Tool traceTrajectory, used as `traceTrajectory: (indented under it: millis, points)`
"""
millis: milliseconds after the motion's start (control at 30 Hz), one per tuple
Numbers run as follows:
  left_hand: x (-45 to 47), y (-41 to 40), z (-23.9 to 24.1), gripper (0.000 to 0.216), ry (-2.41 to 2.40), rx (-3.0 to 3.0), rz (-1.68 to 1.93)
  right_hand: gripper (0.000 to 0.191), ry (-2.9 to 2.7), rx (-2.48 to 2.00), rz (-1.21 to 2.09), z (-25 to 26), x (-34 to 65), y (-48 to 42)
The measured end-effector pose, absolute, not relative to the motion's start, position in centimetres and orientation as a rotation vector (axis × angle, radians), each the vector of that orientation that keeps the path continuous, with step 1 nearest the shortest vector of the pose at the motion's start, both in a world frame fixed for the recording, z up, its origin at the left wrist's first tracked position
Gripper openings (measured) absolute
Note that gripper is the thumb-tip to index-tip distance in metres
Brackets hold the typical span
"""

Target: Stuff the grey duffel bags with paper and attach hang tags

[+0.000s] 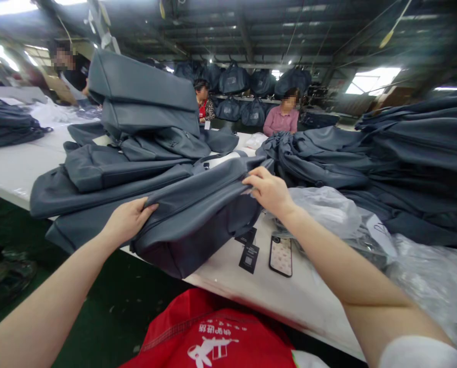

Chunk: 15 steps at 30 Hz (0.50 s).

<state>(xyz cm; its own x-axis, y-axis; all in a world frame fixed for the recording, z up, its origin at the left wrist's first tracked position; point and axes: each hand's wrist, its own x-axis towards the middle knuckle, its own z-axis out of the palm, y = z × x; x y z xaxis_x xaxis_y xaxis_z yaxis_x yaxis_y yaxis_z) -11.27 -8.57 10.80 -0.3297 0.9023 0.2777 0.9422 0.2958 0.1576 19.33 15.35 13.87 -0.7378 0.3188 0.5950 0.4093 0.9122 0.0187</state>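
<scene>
A dark blue-grey bag (198, 225) with a long zipper seam lies tilted across the white table's front edge. My left hand (127, 220) grips its near left end, thumb on top and fingers curled over the fabric. At the far right end of the seam, my right hand (267, 188) pinches the bag; whether a zipper pull is between the fingers I cannot make out. Two black hang tags (249, 258) lie on the table just below the bag. Beside them rests a phone (280, 256) in a patterned case.
Similar bags (144, 97) are stacked behind and to the left. On the right, a large heap of dark bags (416, 153) stands behind clear plastic bags (435, 276). Across the table (221, 286) sit two people; another person stands at far left. Finished bags (232, 79) hang at the back.
</scene>
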Motion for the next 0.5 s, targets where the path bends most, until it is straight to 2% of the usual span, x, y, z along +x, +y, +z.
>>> traceTrajectory:
  millis: [133, 267, 367, 500]
  points:
    - [-11.7, -9.5, 9.3, 0.043, -2.288, -1.542, -0.331, 0.038, -2.159, -0.479, -0.128, 9.3, 22.0, 11.3]
    - [-6.0, -9.2, 11.0, 0.038, -1.640, -1.332, -0.546, 0.043, -1.952, -0.495, -0.017, 6.5, 22.7, 10.0]
    - [0.0, -6.5, 14.5, 0.025, -1.415, -1.722, -0.566, 0.041, -1.941, -0.483, 0.030, 6.0, 22.2, 10.0]
    - [5.9, 0.5, 19.1, 0.023, -1.559, -2.181, -0.365, 0.034, -1.900, -0.470, 0.074, 6.0, 21.4, 10.2]
